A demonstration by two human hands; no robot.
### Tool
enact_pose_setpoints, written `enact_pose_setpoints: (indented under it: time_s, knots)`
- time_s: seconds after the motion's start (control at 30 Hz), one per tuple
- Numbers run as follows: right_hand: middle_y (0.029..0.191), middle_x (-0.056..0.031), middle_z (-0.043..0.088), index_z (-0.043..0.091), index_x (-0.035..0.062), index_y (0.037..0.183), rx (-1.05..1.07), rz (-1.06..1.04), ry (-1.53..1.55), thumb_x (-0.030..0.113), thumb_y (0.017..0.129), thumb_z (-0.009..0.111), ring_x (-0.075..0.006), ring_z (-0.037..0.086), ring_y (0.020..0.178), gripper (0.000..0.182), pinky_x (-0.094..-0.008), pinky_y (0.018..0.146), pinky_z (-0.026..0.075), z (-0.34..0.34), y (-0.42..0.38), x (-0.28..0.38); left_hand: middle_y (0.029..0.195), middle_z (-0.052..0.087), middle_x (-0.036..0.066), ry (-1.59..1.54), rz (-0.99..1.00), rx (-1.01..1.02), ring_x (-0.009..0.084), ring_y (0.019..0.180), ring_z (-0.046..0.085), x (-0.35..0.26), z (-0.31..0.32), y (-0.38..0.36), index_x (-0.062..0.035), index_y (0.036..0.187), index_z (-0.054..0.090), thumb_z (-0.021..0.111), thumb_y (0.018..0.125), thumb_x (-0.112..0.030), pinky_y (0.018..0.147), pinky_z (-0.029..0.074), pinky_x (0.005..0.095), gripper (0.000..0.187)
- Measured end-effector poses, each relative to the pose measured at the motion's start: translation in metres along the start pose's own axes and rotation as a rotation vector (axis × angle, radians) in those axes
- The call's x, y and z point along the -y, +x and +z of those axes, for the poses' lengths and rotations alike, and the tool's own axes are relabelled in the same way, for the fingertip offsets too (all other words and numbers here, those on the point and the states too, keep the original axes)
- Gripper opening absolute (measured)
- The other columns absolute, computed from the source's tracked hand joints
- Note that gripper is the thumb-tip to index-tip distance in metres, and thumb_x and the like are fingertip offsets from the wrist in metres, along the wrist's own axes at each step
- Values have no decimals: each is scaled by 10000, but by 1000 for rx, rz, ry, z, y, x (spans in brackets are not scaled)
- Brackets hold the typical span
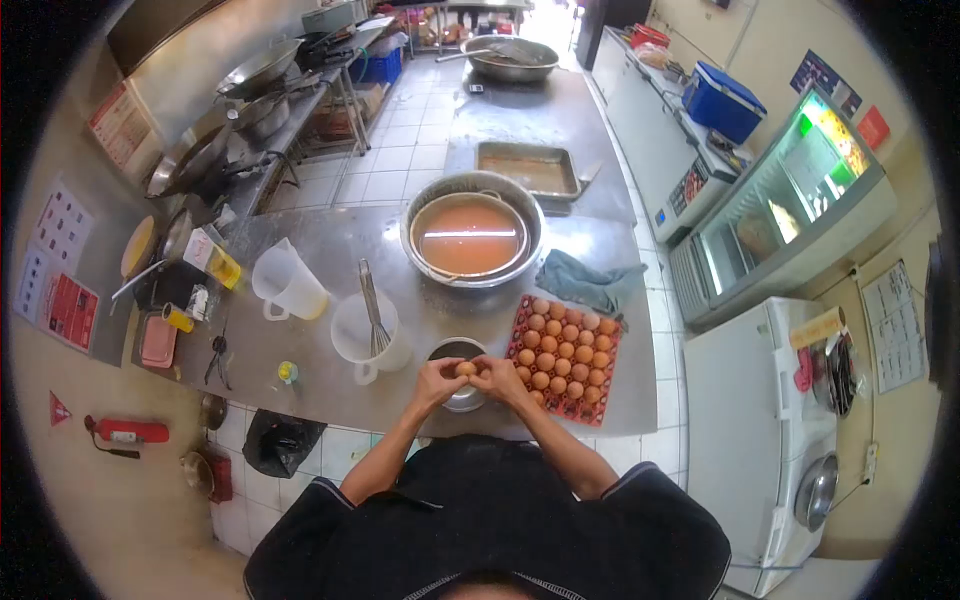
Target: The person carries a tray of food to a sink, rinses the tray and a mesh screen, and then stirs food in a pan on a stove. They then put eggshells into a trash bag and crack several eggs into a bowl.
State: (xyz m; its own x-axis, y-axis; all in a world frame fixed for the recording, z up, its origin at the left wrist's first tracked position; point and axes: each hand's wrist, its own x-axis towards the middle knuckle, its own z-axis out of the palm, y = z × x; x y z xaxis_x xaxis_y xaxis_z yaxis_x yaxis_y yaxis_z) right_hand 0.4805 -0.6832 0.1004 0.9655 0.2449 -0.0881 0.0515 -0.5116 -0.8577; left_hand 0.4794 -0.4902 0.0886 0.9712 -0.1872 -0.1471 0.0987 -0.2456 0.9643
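Holds one brown egg (466,369) between the fingertips of the left hand (438,381) and of the right hand (496,379), just above a round steel bowl (464,402). Bends the fingers and thumbs of both hands inward, nearly closed, to grip the egg from its two sides. Not possible to judge at this size if the shell is cracked. Has, just beside the right hand, a red egg tray (578,411) with many eggs (565,350) in rows. Has, near the left hand, a translucent plastic jug (350,343) with a tilted whisk (370,293) inside. Shows farther forward, on the same steel table (430,312), a large steel bowl (408,240) with orange-brown liquid (466,222), and a blue-grey cloth (580,283) behind the tray.
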Motion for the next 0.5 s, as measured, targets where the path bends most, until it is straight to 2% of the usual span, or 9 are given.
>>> enact_pose_setpoints:
  time_s: [0.1, 0.17, 0.2, 0.23, 0.3, 0.5]
  knots:
    - [864, -191, 707, 679, 2, 1067, -102, -126, 54, 336, 763, 731, -281, 711, 806, 455, -371, 747, 554, 6, 1, -9, 958, 732, 101, 46, 68, -37, 154, 843, 693, 22, 1, 6, 7, 1074, 703, 811, 710, -237, 784, 552, 302, 451]
    - [827, -195, 698, 682, 9, 1048, -136, -116, -84, 322, 776, 730, -267, 710, 753, 417, -375, 699, 556, 16, 8, -24, 934, 734, 90, 69, 137, -56, 149, 832, 688, 17, 1, 6, 4, 1053, 712, 806, 718, -236, 776, 553, 303, 423]
    - [788, -188, 691, 686, 13, 1035, -141, -178, -85, 292, 791, 724, -255, 699, 693, 373, -376, 655, 552, 11, 4, -8, 934, 734, 84, -9, 121, -11, 142, 833, 683, 14, 3, 7, 8, 1058, 709, 798, 729, -221, 769, 554, 303, 411]
    - [780, -182, 689, 688, 21, 1032, -105, -81, -37, 258, 794, 712, -248, 689, 691, 337, -368, 667, 547, 6, -2, 3, 956, 730, 91, -15, 39, -17, 140, 845, 680, -12, 1, -5, 18, 1066, 703, 789, 739, -199, 775, 554, 301, 402]
    - [837, -192, 698, 685, 21, 1015, -136, -155, 25, 302, 789, 714, -320, 690, 747, 362, -376, 702, 543, 12, 0, -13, 1020, 724, 103, 44, 57, -26, 161, 910, 688, -14, 0, -7, -3, 1127, 687, 753, 784, -236, 827, 542, 302, 420]
    - [902, -191, 708, 678, 30, 1040, -94, -63, -16, 281, 756, 725, -314, 704, 846, 382, -377, 759, 550, 10, -2, -1, 1013, 719, 130, -12, -65, -33, 154, 902, 693, -12, 3, -13, 7, 1124, 685, 775, 756, -216, 800, 553, 279, 439]
